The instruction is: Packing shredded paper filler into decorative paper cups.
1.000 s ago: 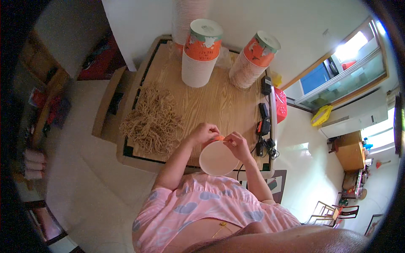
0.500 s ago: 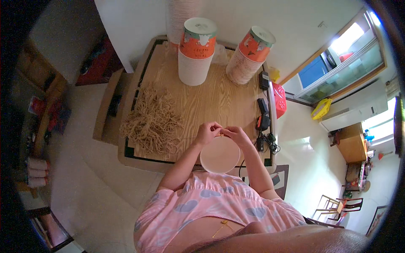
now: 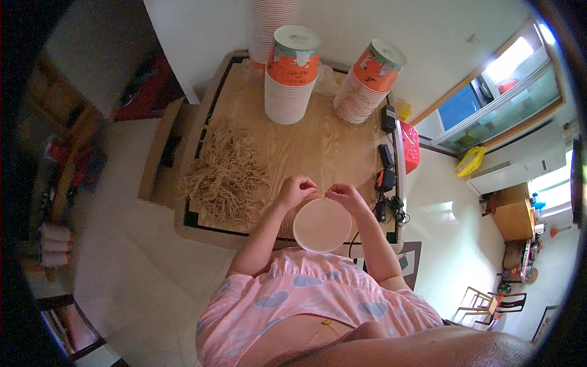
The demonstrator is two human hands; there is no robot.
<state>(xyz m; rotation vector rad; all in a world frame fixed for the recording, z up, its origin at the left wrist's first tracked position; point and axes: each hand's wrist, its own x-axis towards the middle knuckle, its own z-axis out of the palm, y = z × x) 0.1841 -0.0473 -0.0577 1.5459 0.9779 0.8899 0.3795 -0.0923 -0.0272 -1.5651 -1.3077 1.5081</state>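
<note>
A white paper bucket (image 3: 322,227) is held against my front at the near table edge, its round open mouth facing up. At the bucket's far rim my left hand (image 3: 298,191) and my right hand (image 3: 345,197) face each other, a small gap between them. Both have thumb and fingers closed in a pinch on a thin piece of tan twine (image 3: 322,196) that runs between them. Its exact path at the rim is too small to make out. To the left of my hands lies a loose pile of tan twine pieces (image 3: 226,174) on the wood-grain table (image 3: 312,144).
Two upside-down stacks of orange-and-green paper buckets, a middle stack (image 3: 292,73) and a right stack (image 3: 370,79), stand at the back. Behind them rises a tall white stack (image 3: 273,27). Black power adapters and cables (image 3: 385,180) line the right edge, beside a red stool (image 3: 409,147).
My hands have moved apart from their touching position, opening a gap with twine between them. The view has shifted slightly; the bucket stays in place against me.
</note>
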